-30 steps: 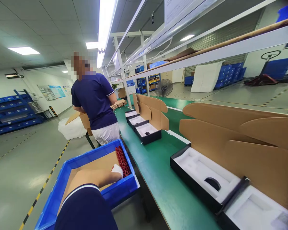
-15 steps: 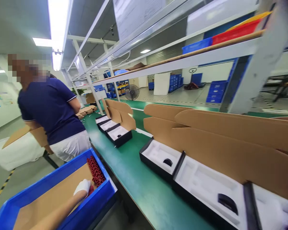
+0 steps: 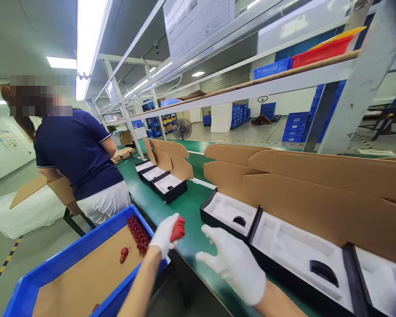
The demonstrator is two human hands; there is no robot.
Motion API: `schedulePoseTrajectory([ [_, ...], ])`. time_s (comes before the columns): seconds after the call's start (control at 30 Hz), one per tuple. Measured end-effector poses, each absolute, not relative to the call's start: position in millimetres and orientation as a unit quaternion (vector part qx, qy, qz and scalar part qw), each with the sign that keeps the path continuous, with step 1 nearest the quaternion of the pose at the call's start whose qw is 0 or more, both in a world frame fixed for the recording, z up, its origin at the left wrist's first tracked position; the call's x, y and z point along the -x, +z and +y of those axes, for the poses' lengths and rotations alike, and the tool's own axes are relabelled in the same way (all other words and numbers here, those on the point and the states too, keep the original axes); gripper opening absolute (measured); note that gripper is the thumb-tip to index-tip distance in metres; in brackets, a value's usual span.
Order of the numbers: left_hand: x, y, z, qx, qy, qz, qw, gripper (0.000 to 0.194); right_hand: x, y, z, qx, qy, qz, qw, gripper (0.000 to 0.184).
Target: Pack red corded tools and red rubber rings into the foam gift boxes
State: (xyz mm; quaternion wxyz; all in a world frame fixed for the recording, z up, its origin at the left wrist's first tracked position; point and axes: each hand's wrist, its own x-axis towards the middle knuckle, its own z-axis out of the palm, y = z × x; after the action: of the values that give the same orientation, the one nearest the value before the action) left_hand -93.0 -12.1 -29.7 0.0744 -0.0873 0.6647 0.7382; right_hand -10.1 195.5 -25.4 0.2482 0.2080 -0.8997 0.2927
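My left hand (image 3: 163,234), in a white glove, is closed round a few red tubular parts (image 3: 178,229) above the table's front edge. My right hand (image 3: 234,263), gloved too, is open beside it, thumb and fingers apart and nothing between them. To the left stands a blue bin (image 3: 73,245) lined with cardboard. Upright red tubes (image 3: 138,233) fill its far right corner, and one red part (image 3: 124,254) lies loose on the cardboard. Right of my hands, an open black box (image 3: 224,231) has a white foam insert with a black curved piece (image 3: 239,221) in it.
More open boxes (image 3: 297,246) with raised cardboard lids (image 3: 317,189) line the green table (image 3: 198,268); several smaller-looking ones (image 3: 170,187) stand farther off. A person (image 3: 82,163) in dark blue stands behind the bin. A shelf frame (image 3: 237,90) spans above the table.
My left hand has come up out of the bin and right, now holding red parts. My right hand has entered the view, open. A loose red part now shows in the bin.
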Motion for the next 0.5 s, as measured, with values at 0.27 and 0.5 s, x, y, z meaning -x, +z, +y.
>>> schedulePoseTrajectory([
  [0.27, 86.8, -70.3, 118.8, -0.009, 0.797, 0.596, 0.098, 0.044, 11.6, -63.4, 236.2, -0.036, 0.45, -0.859, 0.243, 0.034],
  [0.5, 72.2, -84.1, 129.0, 0.022, 0.809, 0.552, 0.2, 0.048, 17.5, -55.2, 380.5, 0.101, 0.193, -0.97, 0.105, 0.002],
])
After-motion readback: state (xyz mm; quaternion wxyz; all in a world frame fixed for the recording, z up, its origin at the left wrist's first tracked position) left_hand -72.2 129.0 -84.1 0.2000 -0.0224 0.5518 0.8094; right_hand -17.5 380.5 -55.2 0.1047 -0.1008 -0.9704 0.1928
